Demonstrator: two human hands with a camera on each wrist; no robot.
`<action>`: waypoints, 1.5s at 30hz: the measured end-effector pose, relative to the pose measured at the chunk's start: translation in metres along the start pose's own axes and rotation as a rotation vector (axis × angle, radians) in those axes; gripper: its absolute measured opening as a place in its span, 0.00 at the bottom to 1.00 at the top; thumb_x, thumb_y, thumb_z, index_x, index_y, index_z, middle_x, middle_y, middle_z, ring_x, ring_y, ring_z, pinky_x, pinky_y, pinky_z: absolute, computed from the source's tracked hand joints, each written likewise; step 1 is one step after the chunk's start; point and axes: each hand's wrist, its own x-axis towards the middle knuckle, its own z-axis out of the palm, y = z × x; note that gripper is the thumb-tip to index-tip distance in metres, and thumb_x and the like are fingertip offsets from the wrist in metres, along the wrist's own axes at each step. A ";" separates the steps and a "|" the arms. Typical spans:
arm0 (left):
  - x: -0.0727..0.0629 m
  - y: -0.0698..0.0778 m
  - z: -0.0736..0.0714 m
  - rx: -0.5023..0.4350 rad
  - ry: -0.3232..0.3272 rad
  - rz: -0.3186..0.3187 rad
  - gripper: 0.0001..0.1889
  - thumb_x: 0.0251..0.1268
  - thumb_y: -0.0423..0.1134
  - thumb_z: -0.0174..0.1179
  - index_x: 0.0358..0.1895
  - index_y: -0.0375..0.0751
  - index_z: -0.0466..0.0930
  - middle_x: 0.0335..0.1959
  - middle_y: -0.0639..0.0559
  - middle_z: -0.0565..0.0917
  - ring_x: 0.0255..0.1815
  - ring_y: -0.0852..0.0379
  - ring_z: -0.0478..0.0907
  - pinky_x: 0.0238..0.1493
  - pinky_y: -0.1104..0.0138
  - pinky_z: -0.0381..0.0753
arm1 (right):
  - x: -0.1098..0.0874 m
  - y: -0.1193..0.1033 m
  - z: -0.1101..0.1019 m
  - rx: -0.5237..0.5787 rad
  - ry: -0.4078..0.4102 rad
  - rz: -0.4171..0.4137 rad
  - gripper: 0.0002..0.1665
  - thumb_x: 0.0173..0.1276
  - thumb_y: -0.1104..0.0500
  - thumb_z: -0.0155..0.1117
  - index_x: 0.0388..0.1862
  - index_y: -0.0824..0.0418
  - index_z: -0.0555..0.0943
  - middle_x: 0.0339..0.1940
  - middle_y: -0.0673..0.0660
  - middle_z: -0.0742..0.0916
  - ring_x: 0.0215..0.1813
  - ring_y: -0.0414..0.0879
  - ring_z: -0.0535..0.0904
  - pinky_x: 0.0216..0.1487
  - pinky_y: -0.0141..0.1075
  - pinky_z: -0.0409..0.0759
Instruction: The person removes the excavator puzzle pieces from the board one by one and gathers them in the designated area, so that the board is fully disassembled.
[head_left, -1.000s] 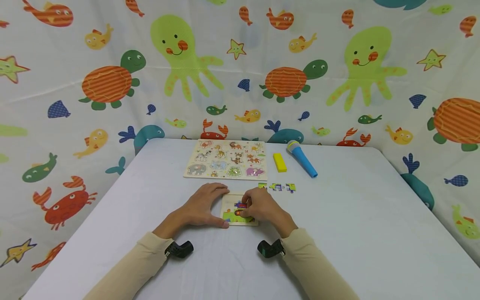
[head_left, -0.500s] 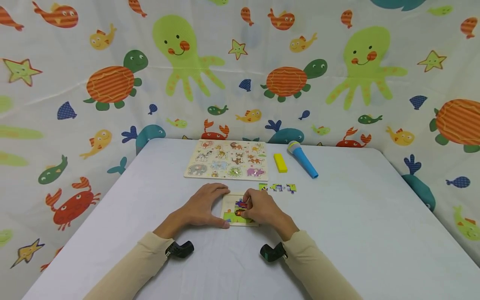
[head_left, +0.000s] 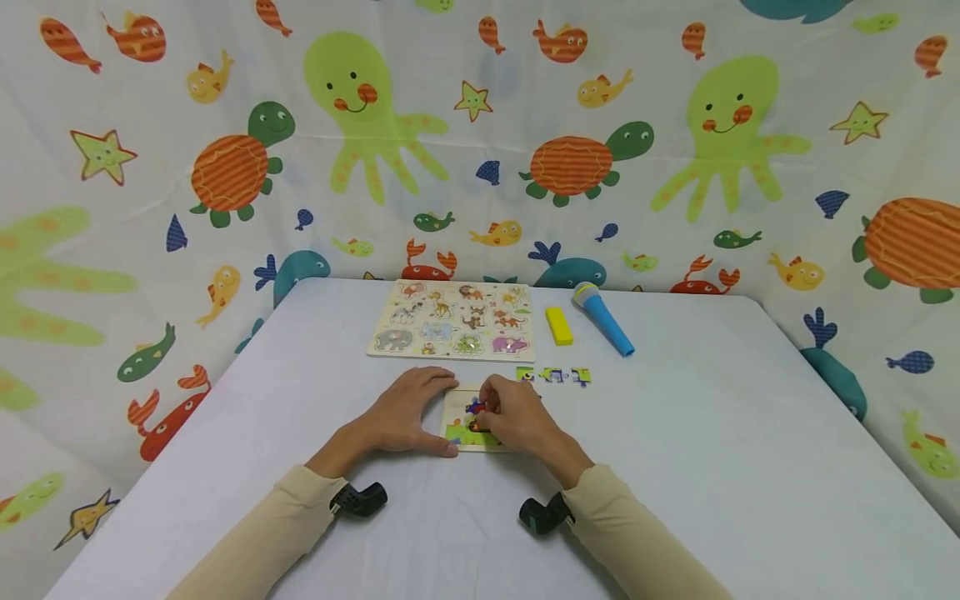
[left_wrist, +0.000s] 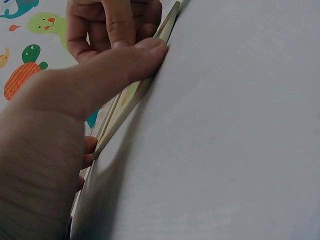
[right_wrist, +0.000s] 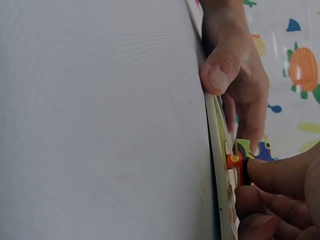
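A small wooden jigsaw puzzle tray (head_left: 457,404) lies on the white table, with a green printed strip along its near side. My left hand (head_left: 408,412) holds it, thumb at the near edge and fingers by the far left corner. In the left wrist view the left thumb (left_wrist: 150,50) presses on the tray's rim. My right hand (head_left: 519,417) pinches a colourful puzzle piece (right_wrist: 244,159) between thumb and fingers, over the tray; in the right wrist view the piece stands on edge. The right hand hides the tray's right part.
Several loose puzzle pieces (head_left: 553,375) lie in a row just beyond the right hand. Farther back are an animal peg puzzle board (head_left: 453,321), a yellow block (head_left: 558,326) and a blue toy microphone (head_left: 607,323). A sea-animal curtain (head_left: 480,125) hangs behind the table.
My right hand has shifted slightly left over the tray, and the puzzle piece in its fingers has turned and is more covered. The left hand stays in place.
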 end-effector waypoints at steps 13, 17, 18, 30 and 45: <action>0.000 -0.002 -0.002 -0.003 0.000 0.003 0.56 0.39 0.79 0.66 0.73 0.50 0.70 0.74 0.53 0.68 0.77 0.47 0.59 0.77 0.48 0.57 | 0.000 -0.004 -0.011 0.091 0.019 -0.034 0.07 0.70 0.62 0.69 0.44 0.57 0.81 0.32 0.48 0.83 0.35 0.44 0.78 0.38 0.34 0.80; -0.001 -0.001 -0.002 -0.007 0.002 0.001 0.56 0.39 0.78 0.67 0.73 0.49 0.70 0.74 0.53 0.68 0.77 0.47 0.59 0.77 0.47 0.57 | -0.001 -0.003 -0.017 0.113 0.054 -0.023 0.07 0.69 0.62 0.70 0.44 0.58 0.81 0.31 0.49 0.83 0.34 0.45 0.78 0.37 0.34 0.82; -0.001 -0.001 -0.002 -0.008 0.003 0.001 0.56 0.39 0.78 0.67 0.73 0.49 0.71 0.74 0.53 0.68 0.77 0.46 0.59 0.77 0.47 0.57 | -0.001 -0.001 -0.018 0.121 0.065 -0.020 0.07 0.69 0.62 0.70 0.43 0.58 0.81 0.31 0.50 0.83 0.34 0.45 0.78 0.36 0.34 0.82; 0.000 -0.003 -0.001 0.007 -0.014 -0.006 0.56 0.40 0.78 0.67 0.74 0.50 0.69 0.75 0.54 0.67 0.78 0.47 0.57 0.78 0.49 0.56 | -0.006 0.019 -0.037 0.231 0.151 0.065 0.07 0.68 0.65 0.70 0.43 0.61 0.81 0.28 0.54 0.83 0.27 0.47 0.79 0.31 0.34 0.81; 0.000 0.000 -0.002 -0.001 -0.027 -0.027 0.56 0.39 0.78 0.67 0.74 0.50 0.69 0.75 0.54 0.66 0.78 0.47 0.56 0.79 0.48 0.54 | -0.010 0.051 -0.054 0.248 0.215 0.159 0.06 0.71 0.64 0.67 0.44 0.64 0.81 0.29 0.56 0.84 0.27 0.49 0.77 0.31 0.34 0.79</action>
